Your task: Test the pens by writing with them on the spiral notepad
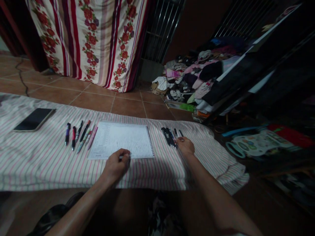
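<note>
A spiral-bound notebook (130,137) lies on the striped cloth, its coil on the right side. My left hand (118,162) rests on its lower edge, fingers curled in, with nothing visible in them. To the right, my right hand (186,146) pinches a dark pen (181,133), whose upper end sticks out past the fingers. Close beside that hand lie several black pens (168,136) in a row. Left of the notebook are several coloured pens, among them a purple pen (67,134), a red pen (73,137) and a pink pen (93,138).
A phone (34,119) lies on the left of the striped cloth (61,170). Beyond the tiled floor (128,105) hangs a floral curtain (103,39). Piled clothes (194,73) are at the back right. A printed board-like item (256,144) is at the right.
</note>
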Demonstrator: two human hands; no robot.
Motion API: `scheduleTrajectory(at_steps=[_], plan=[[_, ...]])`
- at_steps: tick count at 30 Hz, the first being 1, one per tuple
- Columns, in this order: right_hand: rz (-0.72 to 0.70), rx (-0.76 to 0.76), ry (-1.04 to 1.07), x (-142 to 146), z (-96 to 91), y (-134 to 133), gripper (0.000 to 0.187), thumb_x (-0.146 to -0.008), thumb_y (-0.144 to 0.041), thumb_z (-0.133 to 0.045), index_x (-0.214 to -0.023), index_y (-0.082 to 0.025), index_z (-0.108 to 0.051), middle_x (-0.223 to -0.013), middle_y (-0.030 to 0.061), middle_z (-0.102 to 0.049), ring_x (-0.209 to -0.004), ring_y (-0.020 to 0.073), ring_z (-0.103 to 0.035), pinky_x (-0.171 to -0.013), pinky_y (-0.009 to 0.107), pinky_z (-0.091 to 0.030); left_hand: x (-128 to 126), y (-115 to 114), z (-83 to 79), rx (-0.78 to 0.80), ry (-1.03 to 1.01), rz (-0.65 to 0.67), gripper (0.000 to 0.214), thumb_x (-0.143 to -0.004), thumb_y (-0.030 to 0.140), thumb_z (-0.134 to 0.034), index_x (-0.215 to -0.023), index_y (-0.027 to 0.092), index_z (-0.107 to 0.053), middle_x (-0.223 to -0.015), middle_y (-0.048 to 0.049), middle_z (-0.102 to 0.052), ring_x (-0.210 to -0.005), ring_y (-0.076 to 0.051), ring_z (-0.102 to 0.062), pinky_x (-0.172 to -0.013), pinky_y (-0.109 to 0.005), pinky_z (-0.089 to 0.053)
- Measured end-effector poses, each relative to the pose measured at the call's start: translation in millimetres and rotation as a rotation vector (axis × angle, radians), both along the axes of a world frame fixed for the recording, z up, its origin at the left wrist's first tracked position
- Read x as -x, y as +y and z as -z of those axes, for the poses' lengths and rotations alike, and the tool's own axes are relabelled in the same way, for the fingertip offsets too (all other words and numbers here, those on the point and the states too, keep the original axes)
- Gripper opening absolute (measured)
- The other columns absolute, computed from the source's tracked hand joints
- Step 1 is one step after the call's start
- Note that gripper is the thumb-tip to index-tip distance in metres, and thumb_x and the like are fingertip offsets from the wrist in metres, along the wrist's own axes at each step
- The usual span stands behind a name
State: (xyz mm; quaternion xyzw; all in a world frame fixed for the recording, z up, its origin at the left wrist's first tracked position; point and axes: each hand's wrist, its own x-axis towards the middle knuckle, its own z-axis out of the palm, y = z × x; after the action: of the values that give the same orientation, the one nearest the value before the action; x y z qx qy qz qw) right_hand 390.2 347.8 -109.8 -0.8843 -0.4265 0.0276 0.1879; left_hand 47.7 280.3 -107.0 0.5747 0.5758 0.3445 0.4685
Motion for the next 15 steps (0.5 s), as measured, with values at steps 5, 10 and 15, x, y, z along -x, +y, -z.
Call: scheduleTrajectory(at_steps=[5, 10, 15], plan=[[0.007, 0.021, -0.001, -6.2, 6.7, 3.7, 0.029, -0.072, -0.038, -0.054, -0.090, -0.021, -0.069, -0.091, 0.0096, -0.069, -0.086, 0.0255, -0.062, -0.063, 0.029, -0.042, -1.9, -0.8, -1.9, 0.009, -0.013, 0.000, 0.029, -0.075, 0.035, -0.048, -0.091, 0.016, -0.063, -0.091, -0.0077, -0.069, -0.080, -0.020, -0.063, -0.075, -0.031, -0.048], [-0.016, 0.021, -0.004, -7.4, 10.6, 10.6, 0.028, -0.073, -0.035, -0.053, -0.091, -0.020, -0.069, -0.092, 0.0092, -0.069, -0.086, 0.0238, -0.062, -0.066, 0.028, -0.043, -5.2, -1.7, -5.0, 0.046, 0.005, 0.017, 0.028, -0.076, 0.034, -0.046, -0.091, 0.016, -0.062, -0.088, -0.0069, -0.069, -0.079, -0.019, -0.063, -0.072, -0.030, -0.048], [-0.059, 0.034, -0.009, -5.8, 10.9, 15.5, 0.028, -0.074, -0.031, -0.052, -0.094, -0.019, -0.068, -0.094, 0.0086, -0.069, -0.088, 0.0222, -0.062, -0.068, 0.027, -0.043, -5.8, -1.1, -2.8, 0.039, -0.007, 0.023, 0.028, -0.076, 0.034, -0.046, -0.091, 0.017, -0.062, -0.089, -0.0059, -0.069, -0.079, -0.018, -0.064, -0.071, -0.028, -0.048]])
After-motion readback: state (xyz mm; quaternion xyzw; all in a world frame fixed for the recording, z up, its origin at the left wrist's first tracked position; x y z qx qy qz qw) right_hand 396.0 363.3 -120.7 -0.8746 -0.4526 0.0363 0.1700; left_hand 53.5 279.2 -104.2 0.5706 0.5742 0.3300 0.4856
